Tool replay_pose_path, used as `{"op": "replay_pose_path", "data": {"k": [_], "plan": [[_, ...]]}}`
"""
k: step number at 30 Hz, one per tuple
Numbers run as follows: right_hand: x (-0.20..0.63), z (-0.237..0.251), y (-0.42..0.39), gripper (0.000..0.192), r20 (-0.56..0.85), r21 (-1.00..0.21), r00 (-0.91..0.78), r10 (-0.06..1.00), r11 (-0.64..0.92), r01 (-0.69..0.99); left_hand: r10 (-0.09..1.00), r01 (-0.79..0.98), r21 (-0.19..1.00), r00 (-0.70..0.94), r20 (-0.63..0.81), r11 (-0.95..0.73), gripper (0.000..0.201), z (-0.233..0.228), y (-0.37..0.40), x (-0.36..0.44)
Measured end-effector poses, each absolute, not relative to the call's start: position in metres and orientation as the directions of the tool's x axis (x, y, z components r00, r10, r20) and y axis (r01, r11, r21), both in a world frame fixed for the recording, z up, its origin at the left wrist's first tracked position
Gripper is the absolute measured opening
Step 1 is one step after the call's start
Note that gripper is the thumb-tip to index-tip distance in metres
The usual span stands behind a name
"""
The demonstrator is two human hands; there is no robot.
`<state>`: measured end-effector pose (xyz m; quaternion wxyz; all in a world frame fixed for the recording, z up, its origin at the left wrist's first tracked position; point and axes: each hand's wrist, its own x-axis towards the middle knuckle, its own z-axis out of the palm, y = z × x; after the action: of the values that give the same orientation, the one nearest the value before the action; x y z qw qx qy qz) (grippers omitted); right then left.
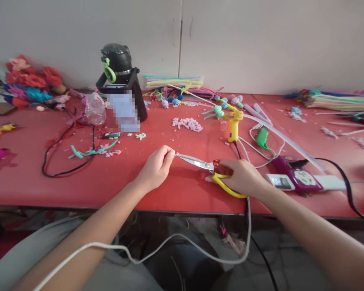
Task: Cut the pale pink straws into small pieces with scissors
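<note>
My right hand (241, 176) is wrapped round the handles of a pair of scissors (198, 162), one loop yellow and the other orange-red. The blades look closed and point left. Their tips are right by the pinched fingertips of my left hand (157, 166), where a tiny pale bit shows, too small to name. Beyond both hands, a pile of short pink pipe cleaner pieces (188, 124) lies on the red table (170, 194). Behind my right hand stands a yellow hot glue gun (233, 125).
A black bottle (117, 60) stands in a dark holder with a phone (124, 111) leaning on it. Pipe cleaner bundles (342, 101) line the back. A purple power strip (300, 176) sits at right. A white cable (176, 236) hangs across my lap.
</note>
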<state>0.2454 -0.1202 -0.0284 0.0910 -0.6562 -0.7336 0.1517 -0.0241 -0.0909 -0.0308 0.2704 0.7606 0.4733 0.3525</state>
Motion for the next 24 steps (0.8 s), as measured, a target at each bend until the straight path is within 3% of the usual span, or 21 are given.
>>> {"op": "replay_pose_path", "data": {"k": [24], "plan": [[0.2452, -0.0307, -0.1206, 0.062, -0.052, -0.344, -0.103, 0.993, 0.079, 0.936, 0.918, 0.538, 0.748, 0.302, 0.258, -0.388, 0.027, -0.0324, -0.0903, -0.0233]]}}
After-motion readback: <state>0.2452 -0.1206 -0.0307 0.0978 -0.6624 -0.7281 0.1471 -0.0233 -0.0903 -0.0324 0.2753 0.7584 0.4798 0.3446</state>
